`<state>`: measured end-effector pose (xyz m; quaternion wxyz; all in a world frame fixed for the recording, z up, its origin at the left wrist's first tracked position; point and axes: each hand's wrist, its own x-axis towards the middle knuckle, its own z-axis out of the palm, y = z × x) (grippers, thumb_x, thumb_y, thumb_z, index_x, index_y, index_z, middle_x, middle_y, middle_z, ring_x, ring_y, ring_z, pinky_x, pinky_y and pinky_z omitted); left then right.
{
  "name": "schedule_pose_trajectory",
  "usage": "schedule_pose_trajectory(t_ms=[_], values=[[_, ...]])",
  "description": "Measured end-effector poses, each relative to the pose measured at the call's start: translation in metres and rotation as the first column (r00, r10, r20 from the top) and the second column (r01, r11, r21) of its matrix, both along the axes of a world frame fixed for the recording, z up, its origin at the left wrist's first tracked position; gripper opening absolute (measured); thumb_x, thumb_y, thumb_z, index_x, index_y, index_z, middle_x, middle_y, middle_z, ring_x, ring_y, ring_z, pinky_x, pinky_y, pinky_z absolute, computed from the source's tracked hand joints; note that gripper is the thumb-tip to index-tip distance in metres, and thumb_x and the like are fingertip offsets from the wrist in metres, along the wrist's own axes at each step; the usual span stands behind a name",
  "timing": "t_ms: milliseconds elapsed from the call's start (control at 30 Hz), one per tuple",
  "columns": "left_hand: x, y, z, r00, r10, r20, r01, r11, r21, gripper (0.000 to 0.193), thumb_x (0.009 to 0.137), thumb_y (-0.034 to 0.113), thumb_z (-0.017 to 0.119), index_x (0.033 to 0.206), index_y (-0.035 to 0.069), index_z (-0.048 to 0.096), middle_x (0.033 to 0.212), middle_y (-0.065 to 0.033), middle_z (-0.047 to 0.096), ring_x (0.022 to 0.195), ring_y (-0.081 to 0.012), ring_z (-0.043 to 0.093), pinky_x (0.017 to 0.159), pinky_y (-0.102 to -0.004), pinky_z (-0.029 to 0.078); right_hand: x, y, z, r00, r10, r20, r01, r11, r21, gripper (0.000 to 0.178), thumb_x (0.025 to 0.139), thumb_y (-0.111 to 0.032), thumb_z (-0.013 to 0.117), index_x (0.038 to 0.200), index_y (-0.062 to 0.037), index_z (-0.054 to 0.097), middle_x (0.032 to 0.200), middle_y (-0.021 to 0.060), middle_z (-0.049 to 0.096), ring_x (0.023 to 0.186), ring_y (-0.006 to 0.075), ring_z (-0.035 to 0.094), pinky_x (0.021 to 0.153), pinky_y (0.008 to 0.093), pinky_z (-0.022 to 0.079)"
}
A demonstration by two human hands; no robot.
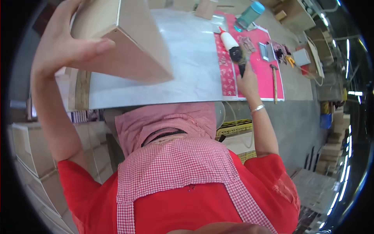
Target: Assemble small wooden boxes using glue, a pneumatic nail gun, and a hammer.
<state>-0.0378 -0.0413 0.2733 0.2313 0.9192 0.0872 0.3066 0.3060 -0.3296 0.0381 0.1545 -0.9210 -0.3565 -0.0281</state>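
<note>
My left hand (64,48) grips a pale wooden box (136,43) at the upper left, its thumb pressed on the near face. The box is tilted, with one lower corner pointing right over the white tabletop (191,58). My right hand (248,82) is closed around the black handle of a dark hand tool (238,58), whose exact kind I cannot make out. Just beyond the tool lies a white glue bottle (228,39) with a red tip. Part of my left hand's fingers is cut off by the top edge.
A pink mat (257,74) holds a hammer (274,82) and a small grey metal piece (267,52). A blue water bottle (249,16) and a wooden block (205,8) stand farther back. Boxes (37,148) are stacked at the left. A pale hose (251,136) hangs below the table edge.
</note>
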Motion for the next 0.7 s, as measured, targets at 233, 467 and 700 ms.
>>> schedule_pose_trajectory(t_ms=[233,467,700], values=[[0.073,0.018,-0.003,0.935,0.015,-0.354,0.044,0.987,0.158,0.102,0.057,0.051,0.081,0.139,-0.001,0.048,0.134,-0.0198,0.051,0.125,-0.0327,0.050,0.104,-0.0378,0.040,0.026,-0.036,-0.051,0.985,0.167,-0.047,-0.159,0.977,0.142,0.066,0.087,-0.025,0.067,0.143,-0.0011,0.040,0.098,0.0282,0.065,0.091,0.0459,0.063,0.080,0.0522,0.050],[0.041,0.008,-0.001,0.903,0.184,-0.388,-0.090,0.965,0.248,0.103,0.057,0.055,0.080,0.139,0.001,0.050,0.137,-0.0191,0.048,0.125,-0.0345,0.050,0.102,-0.0413,0.043,0.152,-0.175,-0.081,0.851,-0.384,0.359,0.438,0.895,-0.080,0.040,0.096,-0.033,0.058,0.111,0.0048,0.058,0.101,0.0251,0.064,0.095,0.0421,0.062,0.081,0.0516,0.050],[0.043,0.002,0.001,0.901,0.236,-0.363,-0.160,0.960,0.229,0.105,0.058,0.058,0.079,0.138,-0.003,0.049,0.138,-0.0203,0.049,0.125,-0.0334,0.051,0.102,-0.0401,0.044,0.213,-0.203,-0.101,0.930,-0.341,0.136,0.353,0.932,-0.078,0.036,0.098,-0.030,0.055,0.104,0.0056,0.055,0.095,0.0266,0.062,0.089,0.0421,0.061,0.076,0.0501,0.049]])
